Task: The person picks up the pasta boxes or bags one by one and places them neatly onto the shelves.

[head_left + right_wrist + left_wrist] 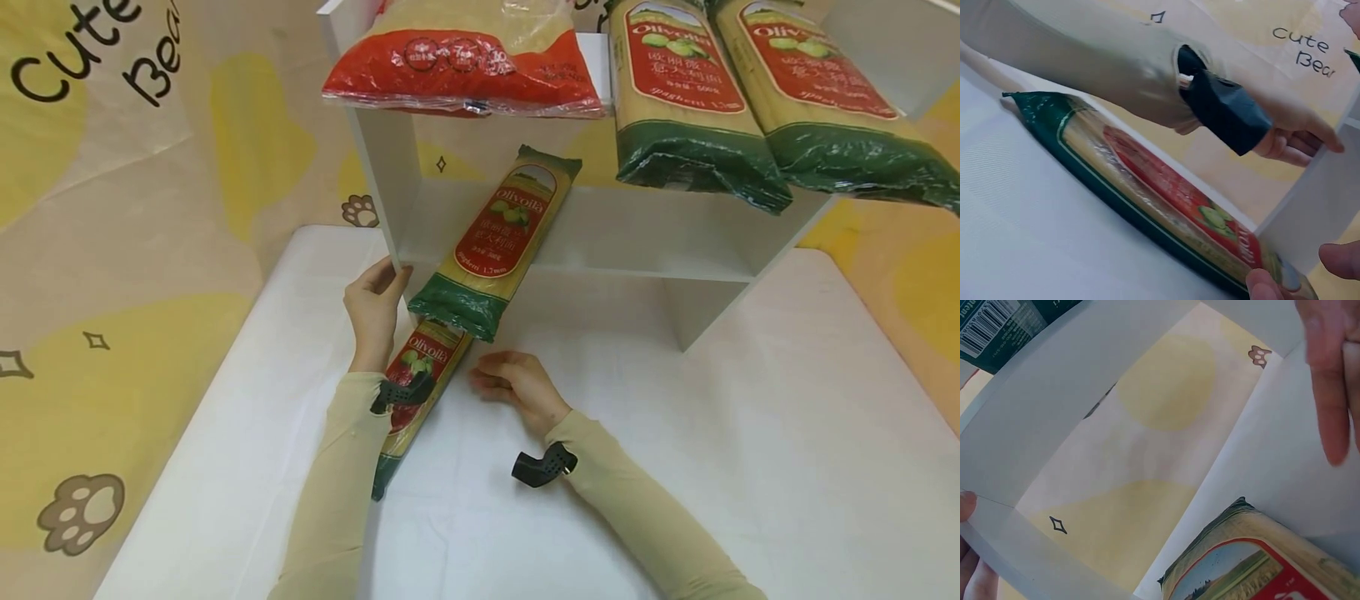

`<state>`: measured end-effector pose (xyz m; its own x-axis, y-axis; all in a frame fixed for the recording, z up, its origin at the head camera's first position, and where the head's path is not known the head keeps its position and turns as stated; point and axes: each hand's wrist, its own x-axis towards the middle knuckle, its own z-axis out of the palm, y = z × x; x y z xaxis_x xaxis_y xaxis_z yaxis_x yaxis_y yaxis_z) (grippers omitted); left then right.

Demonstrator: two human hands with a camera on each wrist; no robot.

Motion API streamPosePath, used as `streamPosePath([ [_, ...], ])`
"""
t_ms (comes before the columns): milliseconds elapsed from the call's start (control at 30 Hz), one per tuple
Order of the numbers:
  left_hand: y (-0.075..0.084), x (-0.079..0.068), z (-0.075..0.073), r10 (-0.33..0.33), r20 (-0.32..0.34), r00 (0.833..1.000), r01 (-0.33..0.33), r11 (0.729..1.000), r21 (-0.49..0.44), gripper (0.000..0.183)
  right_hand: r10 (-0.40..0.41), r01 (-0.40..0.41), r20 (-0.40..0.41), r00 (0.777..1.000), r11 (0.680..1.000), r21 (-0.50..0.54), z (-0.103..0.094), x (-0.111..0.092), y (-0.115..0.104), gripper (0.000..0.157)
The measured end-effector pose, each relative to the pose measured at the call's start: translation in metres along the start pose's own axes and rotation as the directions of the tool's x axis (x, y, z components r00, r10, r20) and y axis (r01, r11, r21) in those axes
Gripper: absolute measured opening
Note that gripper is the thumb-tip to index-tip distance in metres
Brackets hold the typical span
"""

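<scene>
My left hand (375, 308) pinches the front edge of the left side panel (378, 179) of a white shelf unit, thumb on one face and fingers behind. Right beside it, a spaghetti pack (501, 225) with a red label lies slanted on the middle shelf, its green end jutting past the front edge. Below, a second spaghetti pack (431, 354) lies aslant on the table, partly covered by the left wrist and the upper pack. My right hand (521, 387) hovers just right of that lower pack, fingers loosely bent and holding nothing. In the right wrist view the lower pack (1147, 187) shows lengthwise.
On the top shelf lie a red and clear bag (465, 67) and two more spaghetti packs (682, 92), their ends overhanging the front. A white cloth covers the table (637, 483). Patterned yellow fabric (150, 250) hangs behind and at the sides.
</scene>
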<state>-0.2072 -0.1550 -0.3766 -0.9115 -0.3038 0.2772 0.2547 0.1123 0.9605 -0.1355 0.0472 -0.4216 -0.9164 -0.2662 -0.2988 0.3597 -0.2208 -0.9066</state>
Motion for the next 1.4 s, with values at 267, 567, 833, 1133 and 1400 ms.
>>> streamPosePath([
  [267,-0.001,0.000,0.000,0.011,-0.011,1.000,-0.011,1.000,-0.004,0.030,0.013,-0.010,0.057,0.998,0.999,-0.053,0.011,0.002,0.008,0.032],
  [567,-0.002,0.000,0.002,0.021,-0.009,1.000,-0.021,1.000,-0.018,0.029,-0.004,0.013,0.120,0.993,0.997,-0.073,0.018,0.005,0.015,0.031],
  [833,-0.001,0.000,0.002,0.025,-0.017,1.000,-0.025,1.000,-0.006,0.029,0.018,-0.014,0.075,0.997,0.999,-0.052,0.025,0.006,0.017,0.027],
  [1133,0.000,0.000,0.001,0.005,-0.004,1.000,-0.006,1.000,-0.030,0.030,0.023,-0.023,0.039,0.999,1.000,-0.018,0.032,0.005,0.017,0.024],
  [1400,0.000,0.000,0.002,0.016,-0.019,1.000,-0.016,1.000,-0.014,0.029,0.083,-0.082,0.003,0.997,0.993,-0.083,0.037,0.017,0.013,0.025],
])
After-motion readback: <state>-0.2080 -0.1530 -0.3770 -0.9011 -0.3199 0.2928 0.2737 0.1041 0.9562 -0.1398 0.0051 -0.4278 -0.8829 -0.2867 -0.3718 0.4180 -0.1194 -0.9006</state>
